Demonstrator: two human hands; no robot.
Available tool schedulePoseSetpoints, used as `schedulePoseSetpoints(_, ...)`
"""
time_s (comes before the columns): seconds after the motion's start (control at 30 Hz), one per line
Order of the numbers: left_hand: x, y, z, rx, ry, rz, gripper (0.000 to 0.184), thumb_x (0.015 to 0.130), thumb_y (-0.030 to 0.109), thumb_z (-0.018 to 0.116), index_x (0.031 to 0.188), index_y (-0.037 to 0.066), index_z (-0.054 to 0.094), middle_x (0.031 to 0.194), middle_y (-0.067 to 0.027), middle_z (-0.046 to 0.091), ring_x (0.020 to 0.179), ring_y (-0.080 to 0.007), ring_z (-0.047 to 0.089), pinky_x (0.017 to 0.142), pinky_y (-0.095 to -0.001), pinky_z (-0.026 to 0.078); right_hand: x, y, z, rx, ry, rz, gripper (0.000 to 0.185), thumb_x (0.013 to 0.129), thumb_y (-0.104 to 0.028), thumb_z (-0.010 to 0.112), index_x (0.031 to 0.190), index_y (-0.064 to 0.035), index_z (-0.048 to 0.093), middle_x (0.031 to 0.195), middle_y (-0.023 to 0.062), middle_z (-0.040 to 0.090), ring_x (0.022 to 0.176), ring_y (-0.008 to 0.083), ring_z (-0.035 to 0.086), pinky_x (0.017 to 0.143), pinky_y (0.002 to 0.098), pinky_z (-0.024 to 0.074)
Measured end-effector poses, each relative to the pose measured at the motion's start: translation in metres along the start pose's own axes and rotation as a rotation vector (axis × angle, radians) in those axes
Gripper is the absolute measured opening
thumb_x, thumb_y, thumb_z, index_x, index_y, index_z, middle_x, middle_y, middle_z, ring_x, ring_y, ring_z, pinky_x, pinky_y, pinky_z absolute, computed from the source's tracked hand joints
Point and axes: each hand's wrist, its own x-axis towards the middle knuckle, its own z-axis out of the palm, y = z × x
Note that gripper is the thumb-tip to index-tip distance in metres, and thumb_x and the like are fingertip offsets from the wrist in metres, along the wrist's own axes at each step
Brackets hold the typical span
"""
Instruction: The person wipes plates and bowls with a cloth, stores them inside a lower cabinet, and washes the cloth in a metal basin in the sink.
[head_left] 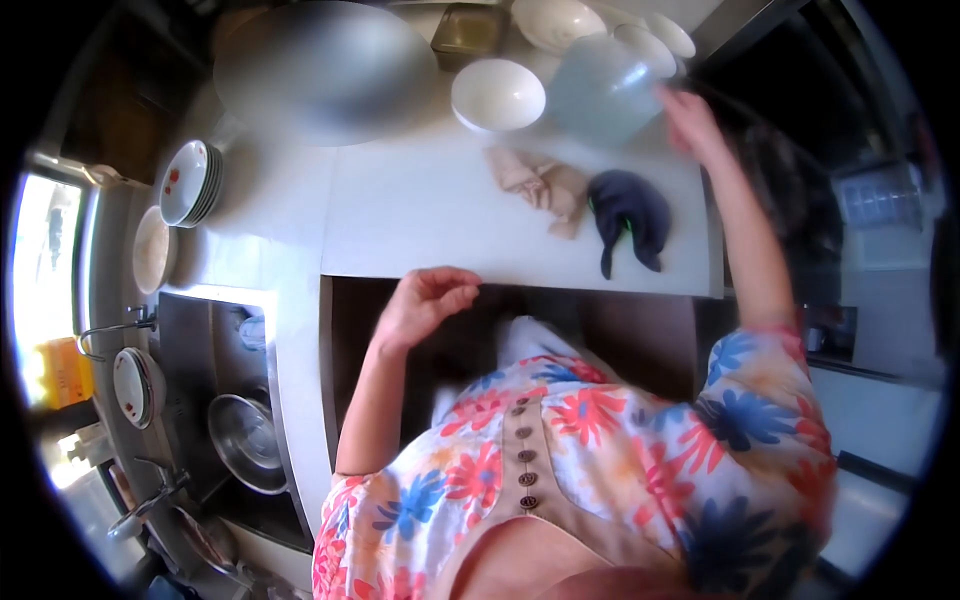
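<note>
My right hand point(690, 122) reaches out to the far right of the counter, its fingers closed on the edge of a pale blue translucent plastic piece point(600, 95). Motion blur hides whether this is a tub or a lid. My left hand point(428, 305) hovers at the counter's front edge, fingers loosely curled towards the thumb with nothing visible in them. A white bowl point(497, 97) sits just left of the plastic piece. Nearer to me lie a crumpled beige cloth point(545, 187) and a dark navy cloth point(630, 215).
At the back are a large blurred round metal vessel point(325, 70), a rectangular metal tin point(469, 36) and more white bowls point(557, 22). Stacked plates point(190, 184) stand left. The sink point(195, 350) holds a metal pan point(247, 442). A tap point(120, 328) juts beside it.
</note>
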Motion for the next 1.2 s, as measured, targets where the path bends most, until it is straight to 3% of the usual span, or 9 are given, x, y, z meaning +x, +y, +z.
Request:
schedulePoseSetpoints(0.3, 0.06, 0.042, 0.035, 0.241, 0.039, 0.03, 0.023, 0.081, 0.018, 0.062, 0.097, 0.002, 0.062, 0.081, -0.0031, 0.062, 0.073, -0.0099, 0.057, 0.065, -0.0235, 0.045, 0.054, -0.023, -0.019, -0.606, -0.282, -0.254, 0.036, 0.074, -0.032, 0.054, 0.055, -0.0006, 0.051, 0.045, 0.0054, 0.047, 0.038, 0.0163, 0.051, 0.035, 0.029, 0.0375)
schedulePoseSetpoints(0.4, 0.075, 0.047, 0.039, 0.239, 0.001, 0.043, 0.022, 0.081, 0.017, 0.061, 0.097, 0.001, 0.061, 0.081, -0.0037, 0.062, 0.073, -0.0107, 0.057, 0.066, -0.0241, 0.045, 0.057, -0.037, -0.026, -0.618, -0.317, -0.278, 0.032, 0.074, -0.027, 0.052, 0.062, 0.002, 0.054, 0.051, 0.0072, 0.053, 0.041, 0.0165, 0.055, 0.036, 0.029, 0.0402)
schedulePoseSetpoints(0.5, 0.088, 0.055, 0.042, 0.186, -0.052, 0.074, 0.022, 0.081, 0.016, 0.061, 0.097, 0.0, 0.061, 0.082, -0.0044, 0.062, 0.073, -0.0115, 0.057, 0.066, -0.0244, 0.046, 0.049, -0.037, -0.031, -0.224, -0.279, -0.2, 0.026, 0.077, -0.022, 0.05, 0.076, 0.003, 0.057, 0.056, 0.0076, 0.056, 0.042, 0.0151, 0.055, 0.039, 0.0268, 0.0427)
schedulePoseSetpoints(0.67, 0.108, 0.089, 0.049, 0.093, -0.105, 0.216, 0.025, 0.082, 0.016, 0.06, 0.102, 0.001, 0.059, 0.082, -0.0057, 0.063, 0.074, -0.0124, 0.058, 0.065, -0.0241, 0.046, 0.019, -0.024, -0.028, 0.118, -0.112, -0.362, 0.018, 0.082, -0.012, 0.048, 0.092, -0.0014, 0.058, 0.058, 0.0054, 0.056, 0.045, 0.0107, 0.055, 0.039, 0.0223, 0.041)
schedulePoseSetpoints(0.7, 0.114, 0.093, 0.048, 0.058, -0.119, 0.249, 0.038, 0.083, 0.018, 0.059, 0.115, 0.0, 0.049, 0.088, -0.0095, 0.062, 0.077, -0.0163, 0.06, 0.064, -0.0262, 0.048, 0.006, -0.026, -0.029, 0.191, -0.091, -0.365, 0.017, 0.083, -0.011, 0.049, 0.094, -0.0023, 0.058, 0.057, 0.0052, 0.056, 0.045, 0.0101, 0.055, 0.039, 0.0219, 0.041)
schedulePoseSetpoints(0.8, 0.11, 0.11, 0.066, -0.245, -0.062, 0.32, 0.052, 0.083, 0.02, 0.058, 0.126, 0.001, 0.035, 0.093, -0.0133, 0.06, 0.079, -0.0217, 0.061, 0.065, -0.0294, 0.05, -0.047, -0.039, -0.005, 0.383, -0.121, -0.293, 0.012, 0.083, -0.008, 0.051, 0.091, -0.0035, 0.058, 0.059, 0.0033, 0.057, 0.046, 0.0082, 0.054, 0.04, 0.0217, 0.0405)
schedulePoseSetpoints(0.83, 0.108, 0.113, 0.068, -0.243, -0.126, 0.362, 0.057, 0.084, 0.019, 0.055, 0.13, 0.001, 0.027, 0.097, -0.0161, 0.058, 0.081, -0.0262, 0.061, 0.065, -0.0318, 0.051, -0.057, -0.036, 0.01, 0.339, -0.137, -0.357, 0.01, 0.082, -0.008, 0.053, 0.089, -0.0032, 0.058, 0.059, 0.0048, 0.058, 0.046, 0.01, 0.055, 0.041, 0.0231, 0.0411)
schedulePoseSetpoints(0.97, 0.094, 0.104, 0.051, -0.174, -0.015, 0.219, 0.047, 0.087, 0.016, 0.047, 0.128, 0.0, 0.031, 0.092, -0.0166, 0.059, 0.075, -0.0267, 0.063, 0.06, -0.0286, 0.052, -0.087, -0.04, 0.055, 0.164, -0.07, -0.61, 0.012, 0.078, -0.011, 0.059, 0.083, -0.0003, 0.054, 0.059, 0.0155, 0.057, 0.05, 0.0219, 0.058, 0.048, 0.0287, 0.0436)
schedulePoseSetpoints(1.2, 0.081, 0.078, 0.022, -0.296, 0.059, 0.14, 0.042, 0.088, 0.015, 0.046, 0.124, -0.004, 0.036, 0.079, -0.0171, 0.061, 0.068, -0.0252, 0.064, 0.051, -0.0254, 0.051, -0.099, -0.063, 0.065, 0.334, -0.357, -0.442, 0.022, 0.083, -0.018, 0.058, 0.095, 0.0006, 0.055, 0.054, 0.0047, 0.054, 0.043, 0.0093, 0.048, 0.042, 0.0229, 0.0384)
